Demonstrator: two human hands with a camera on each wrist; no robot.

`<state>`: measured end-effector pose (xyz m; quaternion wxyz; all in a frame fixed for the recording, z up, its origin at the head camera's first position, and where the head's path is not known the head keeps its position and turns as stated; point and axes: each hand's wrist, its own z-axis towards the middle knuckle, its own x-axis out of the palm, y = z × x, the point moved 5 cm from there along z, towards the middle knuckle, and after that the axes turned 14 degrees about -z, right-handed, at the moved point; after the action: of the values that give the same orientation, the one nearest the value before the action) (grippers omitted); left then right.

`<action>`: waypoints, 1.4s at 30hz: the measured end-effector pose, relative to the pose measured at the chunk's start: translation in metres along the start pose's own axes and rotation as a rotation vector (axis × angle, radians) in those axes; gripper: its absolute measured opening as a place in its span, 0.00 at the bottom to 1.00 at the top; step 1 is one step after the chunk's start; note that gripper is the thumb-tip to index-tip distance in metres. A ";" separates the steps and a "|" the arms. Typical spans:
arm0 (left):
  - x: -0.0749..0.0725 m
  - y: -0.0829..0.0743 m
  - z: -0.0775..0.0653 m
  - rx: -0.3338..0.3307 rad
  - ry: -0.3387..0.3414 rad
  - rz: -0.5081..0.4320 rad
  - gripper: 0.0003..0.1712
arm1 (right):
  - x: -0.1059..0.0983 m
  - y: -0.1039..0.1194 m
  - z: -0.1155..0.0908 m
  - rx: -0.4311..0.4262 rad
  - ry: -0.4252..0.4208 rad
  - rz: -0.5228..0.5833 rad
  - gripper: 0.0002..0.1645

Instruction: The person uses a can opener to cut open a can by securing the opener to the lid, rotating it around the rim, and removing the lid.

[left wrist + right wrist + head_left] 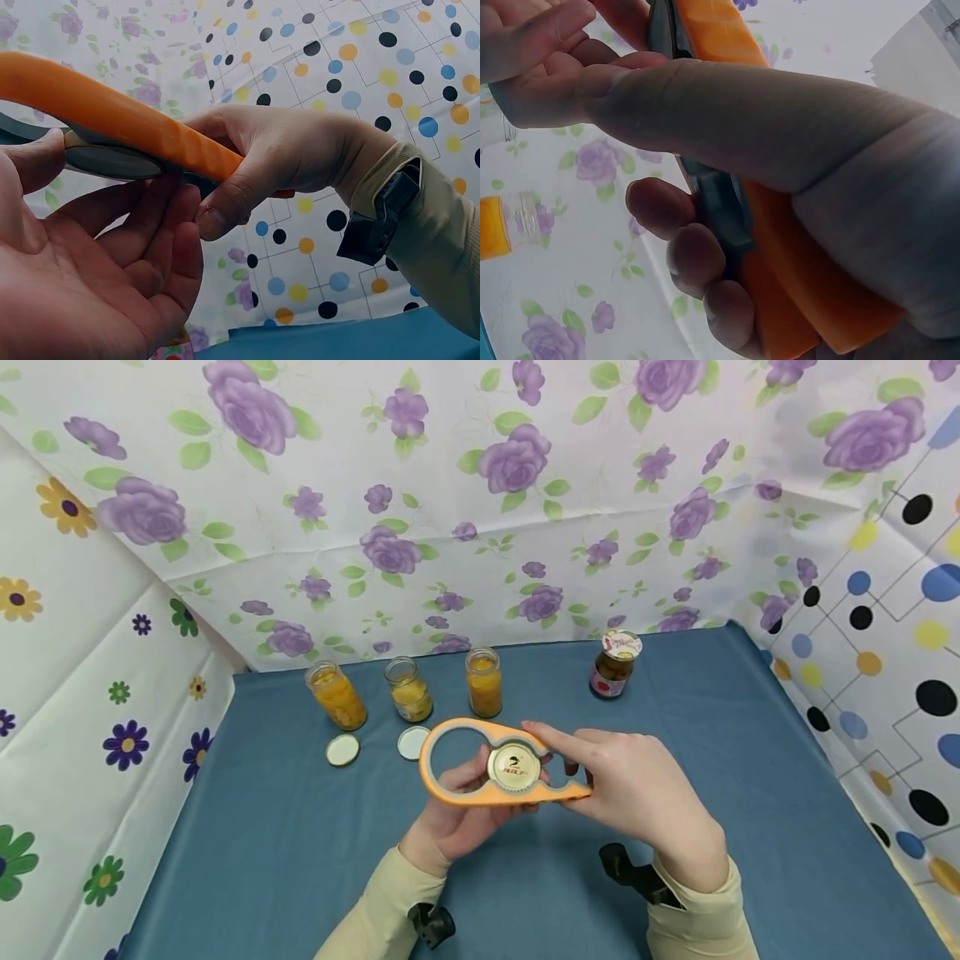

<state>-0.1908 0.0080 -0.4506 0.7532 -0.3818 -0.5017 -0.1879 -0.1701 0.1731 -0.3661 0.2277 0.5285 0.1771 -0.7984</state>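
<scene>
My right hand (648,781) grips the handle end of an orange jar opener (457,797) with grey inner edges. In the opener's smaller notch sits a gold jar lid (513,767) with a printed logo. From below, my left hand (472,831) pinches the lid between thumb and fingers. The left wrist view shows the lid's underside (112,161) with no jar beneath it. Seen in the right wrist view, my right hand's fingers (694,259) curl round the opener's handles (787,292). Both hands are raised above the blue cloth.
Three lidless jars of yellow-orange fruit, a left jar (337,697), a middle jar (410,693) and a right jar (484,685), stand at the back. Two loose lids, one left (342,750) and one right (413,742), lie before them. A closed dark jar (612,672) stands back right.
</scene>
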 end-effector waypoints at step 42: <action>-0.004 -0.001 0.001 -0.030 0.040 0.165 0.32 | -0.007 0.001 -0.002 -0.048 -0.018 0.021 0.53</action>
<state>-0.1934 0.0078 -0.4540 0.7702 -0.4292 -0.4504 -0.1405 -0.1657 0.1746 -0.3600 0.2502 0.5174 0.1888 -0.7963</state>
